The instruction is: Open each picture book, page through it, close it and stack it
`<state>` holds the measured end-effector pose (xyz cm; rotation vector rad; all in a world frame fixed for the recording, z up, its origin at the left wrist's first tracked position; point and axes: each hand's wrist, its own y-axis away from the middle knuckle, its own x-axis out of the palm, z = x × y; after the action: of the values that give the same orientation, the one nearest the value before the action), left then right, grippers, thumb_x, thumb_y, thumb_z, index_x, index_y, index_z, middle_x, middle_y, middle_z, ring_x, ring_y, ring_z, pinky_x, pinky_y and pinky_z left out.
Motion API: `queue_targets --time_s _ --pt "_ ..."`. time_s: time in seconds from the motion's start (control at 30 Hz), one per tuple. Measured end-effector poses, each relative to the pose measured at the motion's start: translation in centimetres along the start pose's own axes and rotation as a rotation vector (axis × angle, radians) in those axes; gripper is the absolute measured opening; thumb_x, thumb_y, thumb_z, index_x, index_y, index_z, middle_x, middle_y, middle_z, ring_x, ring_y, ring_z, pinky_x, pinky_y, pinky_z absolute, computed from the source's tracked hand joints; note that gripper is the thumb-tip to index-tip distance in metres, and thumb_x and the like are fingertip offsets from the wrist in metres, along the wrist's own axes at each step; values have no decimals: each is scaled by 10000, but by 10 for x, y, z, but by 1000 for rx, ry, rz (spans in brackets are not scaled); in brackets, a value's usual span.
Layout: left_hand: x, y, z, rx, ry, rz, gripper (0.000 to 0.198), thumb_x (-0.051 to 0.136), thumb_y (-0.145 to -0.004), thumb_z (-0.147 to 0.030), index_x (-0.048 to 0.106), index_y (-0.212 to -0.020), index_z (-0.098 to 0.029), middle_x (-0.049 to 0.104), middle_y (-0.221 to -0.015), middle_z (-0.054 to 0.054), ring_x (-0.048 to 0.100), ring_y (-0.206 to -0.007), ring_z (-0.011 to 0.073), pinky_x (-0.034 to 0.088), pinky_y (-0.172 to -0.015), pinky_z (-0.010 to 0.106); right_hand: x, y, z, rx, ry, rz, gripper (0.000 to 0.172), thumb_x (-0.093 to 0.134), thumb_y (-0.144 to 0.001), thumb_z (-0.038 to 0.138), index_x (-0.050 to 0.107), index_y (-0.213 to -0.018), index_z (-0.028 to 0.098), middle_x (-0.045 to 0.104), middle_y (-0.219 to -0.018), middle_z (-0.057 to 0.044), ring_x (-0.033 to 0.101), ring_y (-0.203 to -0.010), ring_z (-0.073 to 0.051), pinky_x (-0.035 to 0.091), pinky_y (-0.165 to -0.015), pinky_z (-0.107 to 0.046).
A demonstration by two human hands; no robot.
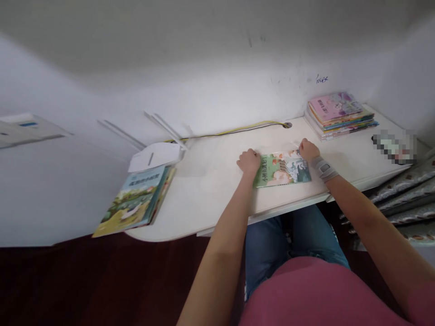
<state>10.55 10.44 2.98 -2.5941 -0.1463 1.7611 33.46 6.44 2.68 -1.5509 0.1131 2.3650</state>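
A thin picture book (283, 168) with a green, pink and blue cover lies on the white desk in front of me. My left hand (249, 162) is closed at its left edge, near the far corner. At the far right corner, my right hand (308, 149) has its fingers curled in on the book's edge. The fingertips of both hands are mostly hidden. A wide grey band with a small square face wraps my right wrist.
Several books form a stack (336, 108) at the back right, with a blurred-out phone-like object (394, 147) nearer. Another pile of picture books (136, 197) overhangs the desk's left end, before a white router (156, 156). A yellow cable (234, 130) runs along the wall.
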Motion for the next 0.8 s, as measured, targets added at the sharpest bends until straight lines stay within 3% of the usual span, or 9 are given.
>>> queue_targets --time_s 0.13,0.27,0.47,0.6,0.7,0.8 --pt "12 6 -4 30 -66 -89 332 335 -895 -246 583 -1091 -144 611 -1162 187 515 -1141 316 367 -918 463 11 2 10 -25 122 -26 319 476 -842 114 525 -1156 97 597 -1143 -231 561 -1068 -290 440 -863 -372" --pt "17 5 -1 65 -124 -142 361 305 -897 -226 576 -1107 -112 613 -1142 210 535 -1101 323 385 -884 455 15 -5 15 -64 170 -20 321 424 -851 84 509 -1160 88 592 -1123 -242 568 -1052 -290 438 -866 -381" --pt "6 8 -3 54 -134 -147 431 293 -889 -175 485 -1266 -97 594 -1189 212 531 -1121 326 390 -899 467 16 -14 15 -132 185 -12 345 375 -836 53 498 -1157 75 606 -1093 -234 582 -1020 -282 435 -866 -398" --pt "-2 30 -25 261 -173 -177 521 295 -907 -215 349 -1411 -95 429 -1426 202 431 -1261 314 337 -1009 477 17 -14 14 -169 179 -19 346 394 -833 79 496 -1163 65 611 -1086 -238 575 -1031 -295 428 -884 -426" --pt "4 52 -42 413 -201 -45 528 255 -943 -338 403 -1390 -99 353 -1498 175 337 -1352 314 278 -1077 502 19 -14 13 -184 177 -23 313 409 -841 83 503 -1139 63 615 -1077 -227 582 -1020 -286 431 -877 -404" --pt "16 65 -47 431 -219 128 628 202 -945 -477 352 -1437 -116 267 -1545 159 220 -1419 336 201 -1110 563 19 -16 10 -191 181 -19 281 418 -852 85 508 -1119 80 629 -1050 -198 599 -987 -267 441 -852 -373"
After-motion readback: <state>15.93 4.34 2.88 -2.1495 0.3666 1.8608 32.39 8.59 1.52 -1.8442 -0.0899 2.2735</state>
